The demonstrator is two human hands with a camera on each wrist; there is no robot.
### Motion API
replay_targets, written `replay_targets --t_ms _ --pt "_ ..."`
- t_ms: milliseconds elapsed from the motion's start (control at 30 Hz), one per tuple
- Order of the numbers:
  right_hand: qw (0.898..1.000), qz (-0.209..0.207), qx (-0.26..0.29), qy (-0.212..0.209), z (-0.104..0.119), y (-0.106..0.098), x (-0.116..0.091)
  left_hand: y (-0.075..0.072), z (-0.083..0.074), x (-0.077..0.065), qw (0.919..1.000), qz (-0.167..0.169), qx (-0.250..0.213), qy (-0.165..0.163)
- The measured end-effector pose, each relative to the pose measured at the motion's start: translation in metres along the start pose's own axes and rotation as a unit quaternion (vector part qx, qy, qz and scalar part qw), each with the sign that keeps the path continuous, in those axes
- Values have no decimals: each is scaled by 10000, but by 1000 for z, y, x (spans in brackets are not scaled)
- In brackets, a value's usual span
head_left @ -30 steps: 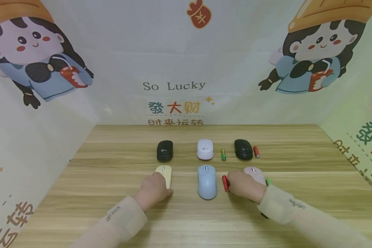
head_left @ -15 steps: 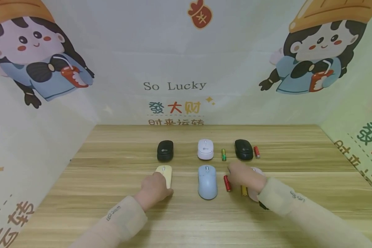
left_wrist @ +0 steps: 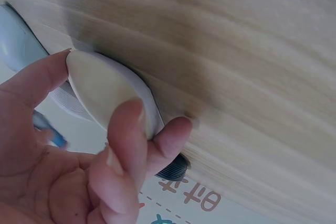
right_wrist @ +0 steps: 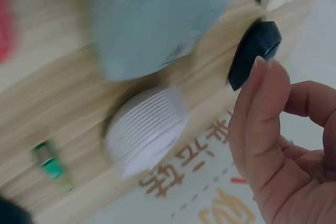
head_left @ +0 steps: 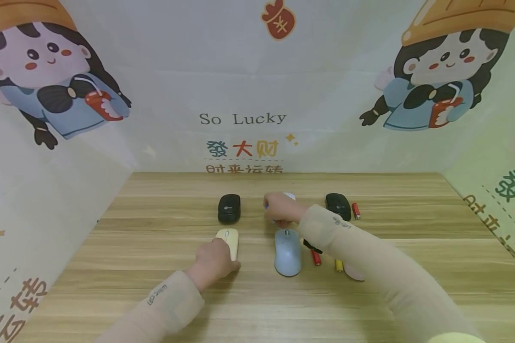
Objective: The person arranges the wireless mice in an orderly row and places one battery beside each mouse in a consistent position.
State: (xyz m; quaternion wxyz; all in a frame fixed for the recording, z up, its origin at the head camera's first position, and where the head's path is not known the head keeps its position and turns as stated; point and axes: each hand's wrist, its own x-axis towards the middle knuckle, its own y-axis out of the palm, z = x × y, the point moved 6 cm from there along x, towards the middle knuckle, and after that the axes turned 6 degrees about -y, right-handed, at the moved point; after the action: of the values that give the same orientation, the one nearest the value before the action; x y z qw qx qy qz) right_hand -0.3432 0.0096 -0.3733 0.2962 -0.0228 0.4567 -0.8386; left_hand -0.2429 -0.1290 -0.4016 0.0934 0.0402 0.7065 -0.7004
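My left hand (head_left: 214,262) holds a pale yellow mouse (head_left: 227,237) on the table, thumb on one side and fingers on the other, as the left wrist view shows. My right hand (head_left: 282,206) is above the white mouse (right_wrist: 147,135), hiding most of it in the head view. A small blue battery (left_wrist: 59,140) is pinched in its fingers; it is blurred and mostly hidden. The light blue mouse (head_left: 288,257) lies just nearer than the right hand. One black mouse (head_left: 229,208) stands to the left of that hand.
Another black mouse (head_left: 338,206) sits beside a red battery (head_left: 356,211) on the right. Under the right forearm lie a second red battery (head_left: 316,257), a yellow battery (head_left: 339,265) and a partly hidden pink mouse (head_left: 354,273). A green battery (right_wrist: 51,166) lies near the white mouse.
My right hand has left the pink mouse and swung left and away, over the white mouse. The yellow battery has come into view. My left hand has stayed on the yellow mouse.
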Motion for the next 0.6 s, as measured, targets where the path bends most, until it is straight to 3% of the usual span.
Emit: replay_targets --t_ms 133,300,467,533,600 --pt "10000 33 29 77 9 9 25 0 -3 -1 10000 24 78 42" --pt "9986 -132 237 463 6 14 43 -3 -7 -4 9999 -80 63 67" --pt "9970 -165 -211 720 -2 25 59 -4 -7 -5 9999 -141 1 24" --pt "9965 -238 -432 669 -22 39 87 -3 -8 -5 9999 -138 -6 34" --pt "9941 -263 -857 604 -54 59 130 -3 -7 -5 9999 -166 -14 46"
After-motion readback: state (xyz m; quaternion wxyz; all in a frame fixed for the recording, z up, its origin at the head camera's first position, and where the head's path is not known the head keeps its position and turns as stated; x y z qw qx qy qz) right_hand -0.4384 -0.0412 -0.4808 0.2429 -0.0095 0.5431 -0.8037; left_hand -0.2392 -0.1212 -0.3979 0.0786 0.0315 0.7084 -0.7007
